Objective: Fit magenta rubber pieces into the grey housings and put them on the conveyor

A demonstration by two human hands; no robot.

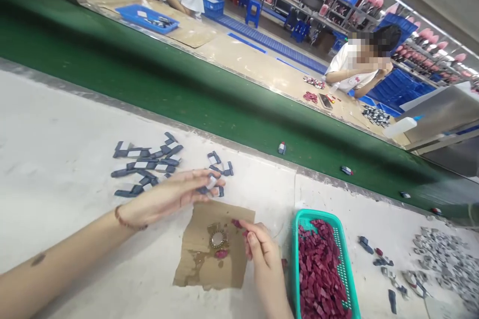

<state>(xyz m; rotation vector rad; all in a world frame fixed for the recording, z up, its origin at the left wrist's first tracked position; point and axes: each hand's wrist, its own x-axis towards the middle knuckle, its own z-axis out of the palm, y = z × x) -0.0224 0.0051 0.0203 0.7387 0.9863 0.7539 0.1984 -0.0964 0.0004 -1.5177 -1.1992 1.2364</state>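
My left hand (187, 187) reaches over the white table, its fingers closed around a dark blue and white piece (211, 181). Similar blue-and-white pieces (142, 164) lie in a loose group left of it, with a few more beside the fingertips. In the pinch of my right hand (264, 249) is a small dark red piece (236, 223), above a brown cardboard sheet (209, 276). On that cardboard rest a round metal-rimmed cap (217, 239) and another red piece (221, 254), among wet-looking stains.
A green basket (348, 279) of dark red pieces stands right of my right hand. Farther right lies a pile of grey pieces (445, 259). A green conveyor belt (168, 99) carries several small assembled pieces. Two people sit across it, near a blue tray (130, 14).
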